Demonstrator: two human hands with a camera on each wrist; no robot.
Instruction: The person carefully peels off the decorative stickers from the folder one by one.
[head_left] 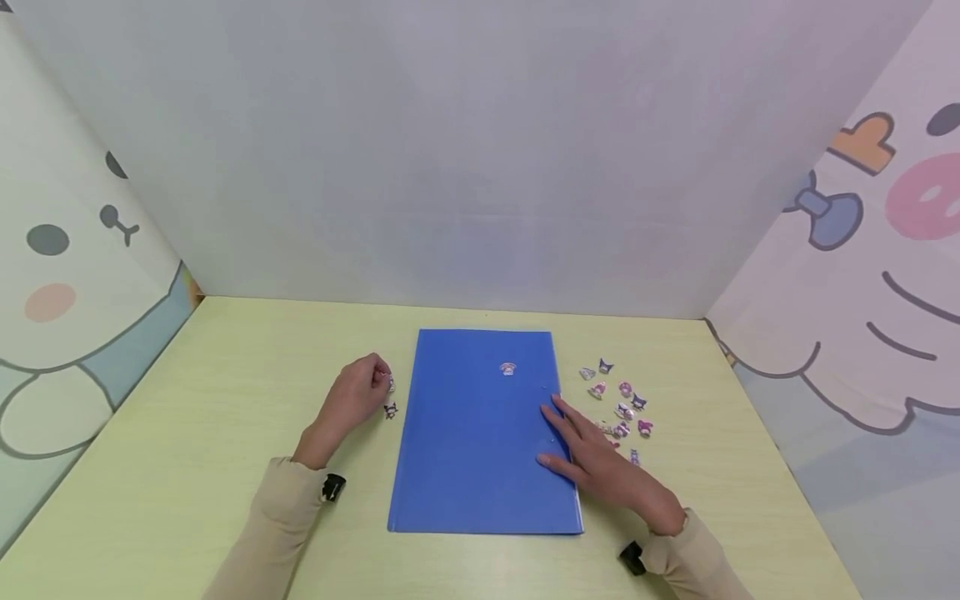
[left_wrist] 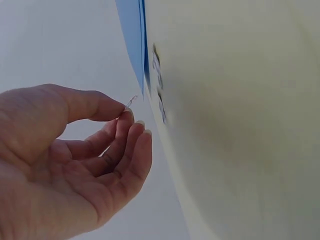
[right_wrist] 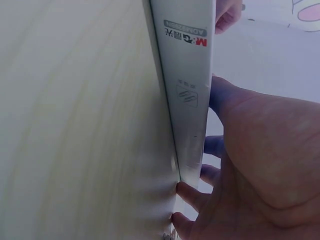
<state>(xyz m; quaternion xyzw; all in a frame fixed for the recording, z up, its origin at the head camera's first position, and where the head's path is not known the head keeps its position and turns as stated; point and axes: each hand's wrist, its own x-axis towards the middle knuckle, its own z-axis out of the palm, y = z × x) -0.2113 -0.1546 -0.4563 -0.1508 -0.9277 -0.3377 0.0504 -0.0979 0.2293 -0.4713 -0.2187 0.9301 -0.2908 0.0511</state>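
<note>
A blue file folder (head_left: 480, 442) lies flat on the table, with one small cartoon sticker (head_left: 507, 368) on its upper right part. Left of the folder, my left hand (head_left: 356, 393) pinches a thin, clear-edged sticker (left_wrist: 131, 101) between thumb and index finger, the other fingers loosely bent. Close by that hand, a dark cartoon sticker (head_left: 391, 410) is on the table. My right hand (head_left: 596, 454) rests with spread fingers over the folder's right edge. In the right wrist view its thumb and fingers reach along the folder's pale printed spine (right_wrist: 186, 75).
Several purple, pink and white cartoon stickers (head_left: 638, 402) are scattered right of the folder, some partly behind the right hand. A plain pale backdrop (head_left: 465, 167) stands at the table's back edge. Cartoon-printed cloths (head_left: 75, 317) flank the light wooden table (head_left: 255, 358).
</note>
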